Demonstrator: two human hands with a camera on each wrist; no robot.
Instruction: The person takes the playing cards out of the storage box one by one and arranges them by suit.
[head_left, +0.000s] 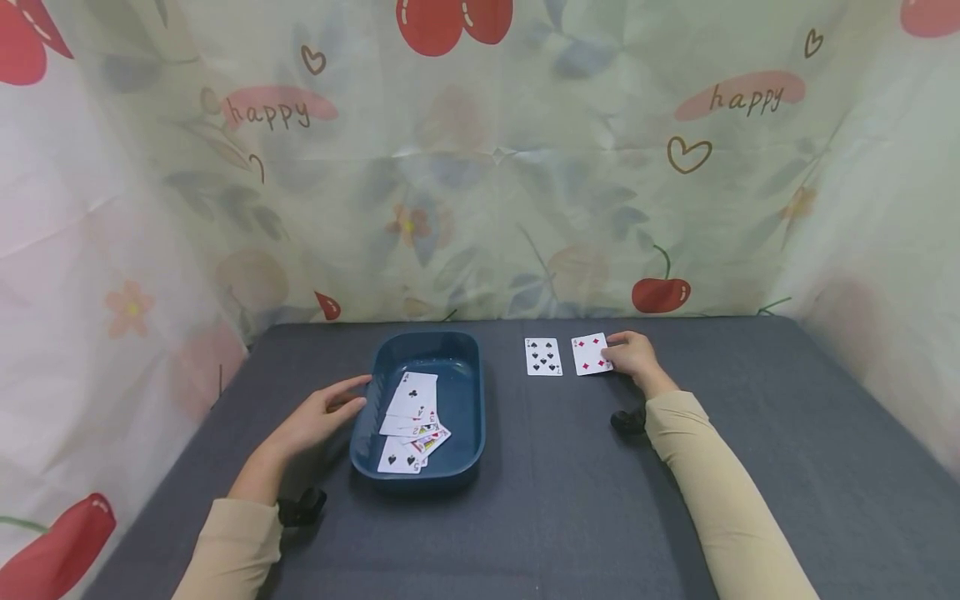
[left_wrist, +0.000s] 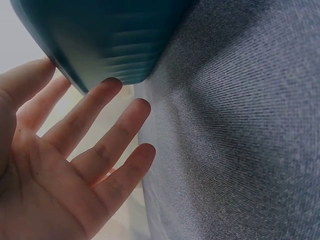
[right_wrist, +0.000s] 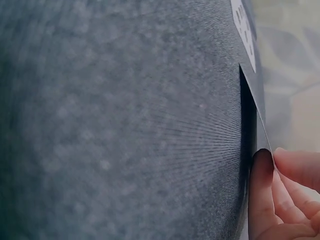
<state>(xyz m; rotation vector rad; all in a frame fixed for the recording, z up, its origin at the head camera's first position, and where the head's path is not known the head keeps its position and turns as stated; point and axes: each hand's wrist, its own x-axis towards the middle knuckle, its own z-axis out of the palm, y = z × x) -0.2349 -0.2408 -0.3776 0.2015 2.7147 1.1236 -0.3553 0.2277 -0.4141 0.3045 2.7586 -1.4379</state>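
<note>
Left hand (head_left: 318,417) lay open on the grey counter (head_left: 570,500), fingers (left_wrist: 107,107) straight and spread, holding nothing. In the left wrist view the fingertips sat at the outer wall of the blue tray (head_left: 465,400); touching or just short of it, could not tell. Head view put the hand just beside the tray's left rim.

Tray stood left of centre on the counter, long side running away from the person. Inside it: a loose fan of face-up playing cards (head_left: 412,421), overlapping, a black-suit card nearest the person, a face card partly showing, another black-suit card on top at the far end. Exact count could not be read.

Right of the tray, well apart from it, the spade card (head_left: 543,357) lay flat, face up, alone. Just beside it on the right, the diamond card (head_left: 590,354), face up.

Right hand (head_left: 633,357) pinched the diamond card's right edge, thumb and fingers (right_wrist: 295,167) curled on it. Right wrist view showed that edge lifted off the counter, the rest of the card angled down toward the cloth.
</note>
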